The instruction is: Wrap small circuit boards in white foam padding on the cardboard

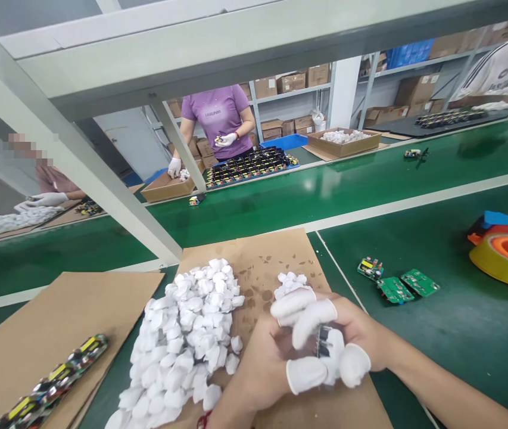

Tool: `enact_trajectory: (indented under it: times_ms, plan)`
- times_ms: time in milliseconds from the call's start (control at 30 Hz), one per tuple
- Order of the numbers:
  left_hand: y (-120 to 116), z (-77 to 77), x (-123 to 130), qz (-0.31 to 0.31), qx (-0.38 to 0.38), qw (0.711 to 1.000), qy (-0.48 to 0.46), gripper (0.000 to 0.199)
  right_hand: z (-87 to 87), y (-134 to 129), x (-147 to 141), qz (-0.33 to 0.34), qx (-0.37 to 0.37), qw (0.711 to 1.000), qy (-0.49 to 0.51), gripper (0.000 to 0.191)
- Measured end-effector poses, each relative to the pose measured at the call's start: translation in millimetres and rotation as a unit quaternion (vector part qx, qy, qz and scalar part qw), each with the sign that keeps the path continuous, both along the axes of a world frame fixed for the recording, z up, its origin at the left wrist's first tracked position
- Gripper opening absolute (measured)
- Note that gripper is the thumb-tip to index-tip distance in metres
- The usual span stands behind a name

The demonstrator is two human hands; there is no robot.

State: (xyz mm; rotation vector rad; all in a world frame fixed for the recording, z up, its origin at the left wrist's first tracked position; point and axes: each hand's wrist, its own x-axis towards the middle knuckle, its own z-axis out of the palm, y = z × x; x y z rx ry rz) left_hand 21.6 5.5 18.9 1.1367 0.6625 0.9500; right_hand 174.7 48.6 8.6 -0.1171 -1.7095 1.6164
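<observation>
My left hand (265, 354) and my right hand (356, 325) meet over the cardboard, with white finger cots on several fingertips. Between them is a small circuit board (323, 341), mostly covered by the fingers. Both hands are closed around it. Whitish material (334, 353) shows against the board beside my right thumb; I cannot tell whether it is a lump or a finger cot. Left of my hands lies a large heap of white soft-looking lumps (191, 333) on the cardboard sheet (254, 253). A smaller pile of white lumps (290, 281) sits just beyond my fingers.
Loose circuit boards (395, 290) and tape rolls (506, 259) lie at right. A row of assembled boards (57, 375) rests on cardboard at left. A metal post (115, 173) slants across the left. Beyond the green conveyor (254, 205), co-workers handle boards; one wears a purple shirt (218, 119).
</observation>
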Motion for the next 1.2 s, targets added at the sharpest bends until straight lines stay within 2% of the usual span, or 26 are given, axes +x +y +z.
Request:
enact_trajectory:
  times_ms: [100,200,300,433,567,667,767,900,1033,1100,1200]
  plan:
    - [0.0,-2.7,-1.9,-0.074,0.000,0.995,-0.060,0.036,4.6,1.0,4.6,0.069,-0.045,0.997,-0.005,0.057]
    - [-1.3,-6.0,-3.2,-0.093,0.008,0.991,-0.094,0.044,7.3,2.0,6.7,0.125,-0.060,0.990,0.006,0.048]
    - [-3.5,-6.5,-3.8,-0.094,0.021,0.991,-0.090,0.042,7.6,2.3,6.6,0.143,-0.064,0.988,0.009,0.044]
    - [-5.0,-2.1,-4.7,-0.104,0.046,0.991,-0.071,0.042,8.8,2.0,6.2,0.138,-0.046,0.989,0.012,0.049]
    - [-4.3,4.8,-6.3,-0.066,0.076,0.995,0.023,0.031,12.2,0.9,6.7,0.129,-0.024,0.991,0.004,0.045]
    - [-4.5,6.3,-6.1,-0.041,0.041,0.997,0.045,0.027,11.9,0.4,5.8,0.118,-0.055,0.991,0.009,0.038]
    - [-5.4,4.9,-4.3,-0.026,-0.004,0.999,0.046,0.032,9.6,1.4,3.8,0.124,-0.089,0.988,0.028,0.039]
    - [-5.8,4.5,-2.9,-0.039,-0.040,0.998,0.032,0.034,8.3,3.2,2.5,0.074,-0.008,0.997,0.015,0.032]
    - [-4.9,5.9,-2.9,-0.017,-0.032,0.998,0.057,0.028,8.1,2.0,3.4,0.012,0.065,0.998,-0.003,0.029]
    - [-4.3,5.3,-1.7,-0.005,-0.037,0.997,0.069,0.029,7.6,1.9,4.3,-0.006,0.077,0.997,-0.004,0.030]
    - [-4.0,1.3,0.9,-0.006,-0.061,0.997,0.051,0.040,6.5,4.3,5.9,0.031,0.046,0.998,-0.005,0.039]
